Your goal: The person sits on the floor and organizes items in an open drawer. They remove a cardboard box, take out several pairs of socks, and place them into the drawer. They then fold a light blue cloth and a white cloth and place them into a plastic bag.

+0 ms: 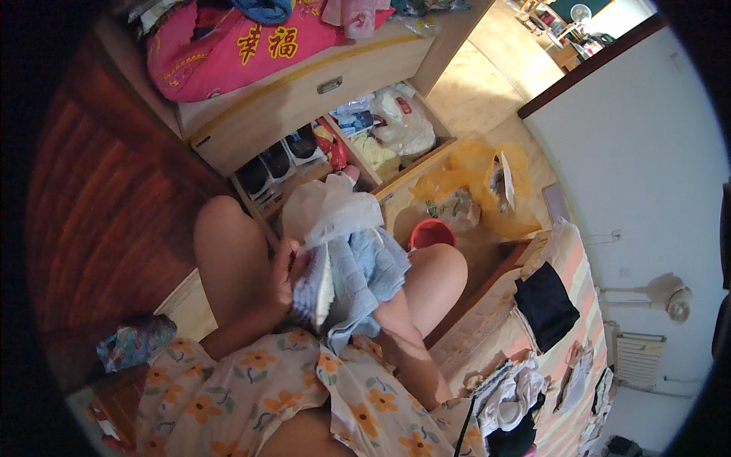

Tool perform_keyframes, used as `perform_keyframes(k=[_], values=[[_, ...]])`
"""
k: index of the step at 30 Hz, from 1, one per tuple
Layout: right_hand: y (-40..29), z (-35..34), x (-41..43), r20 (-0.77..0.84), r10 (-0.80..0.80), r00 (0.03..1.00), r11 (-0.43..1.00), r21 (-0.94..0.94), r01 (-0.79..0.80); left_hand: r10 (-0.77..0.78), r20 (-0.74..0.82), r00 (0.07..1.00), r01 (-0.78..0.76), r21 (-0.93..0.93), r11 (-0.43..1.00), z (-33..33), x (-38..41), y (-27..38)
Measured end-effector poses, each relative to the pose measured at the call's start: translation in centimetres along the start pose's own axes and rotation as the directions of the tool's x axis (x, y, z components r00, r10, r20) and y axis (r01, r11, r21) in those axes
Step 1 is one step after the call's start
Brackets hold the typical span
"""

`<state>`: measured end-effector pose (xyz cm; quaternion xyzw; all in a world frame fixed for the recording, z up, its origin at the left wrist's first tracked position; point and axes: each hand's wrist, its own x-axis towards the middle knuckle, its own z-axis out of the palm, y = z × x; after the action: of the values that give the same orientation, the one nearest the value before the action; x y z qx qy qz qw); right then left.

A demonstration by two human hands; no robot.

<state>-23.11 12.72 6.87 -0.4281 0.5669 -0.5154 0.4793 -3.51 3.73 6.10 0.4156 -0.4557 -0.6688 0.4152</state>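
My left hand (287, 274) is at the left side of a bundle of light blue and whitish folded cloths (357, 263), its fingers curled on the edge of the bundle and of a white translucent plastic bag (334, 208). The bag lies over the upper end of the cloths. My right forearm (400, 328) reaches up to the bundle from the lower right; the right hand itself is hidden behind the cloths. The bundle is held above my lap, between my bare knees, in front of an open wooden drawer (420, 163).
The drawer holds dark items, a stuffed white bag (402, 123) and yellow cloth. On the floor to the right stand a red bucket (432, 233) and an orange plastic bag (514, 194). A bed (559, 320) with a folded black cloth (546, 307) and other clothes stands at the right.
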Motion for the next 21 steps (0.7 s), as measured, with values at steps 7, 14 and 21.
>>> perform_keyframes(k=[7, 14, 21], values=[[-8.4, -5.1, 1.5, 0.186, -0.324, 0.927, 0.844, -0.386, 0.373, 0.416, 0.125, 0.901, -0.415, 0.525, 0.743, -0.6, 8.0, 5.3], [-15.8, -4.6, 1.9, 0.580, -0.303, 0.756, 0.307, -0.692, 0.654, 0.526, 0.185, 0.830, -0.529, 0.558, 0.639, 1.3, 16.1, 8.2], [-17.5, -3.8, 4.9, 0.687, -0.433, 0.583, 0.315, -0.491, 0.812, -0.019, 0.497, 0.867, -0.372, 0.673, 0.639, 5.4, 13.1, 10.4]])
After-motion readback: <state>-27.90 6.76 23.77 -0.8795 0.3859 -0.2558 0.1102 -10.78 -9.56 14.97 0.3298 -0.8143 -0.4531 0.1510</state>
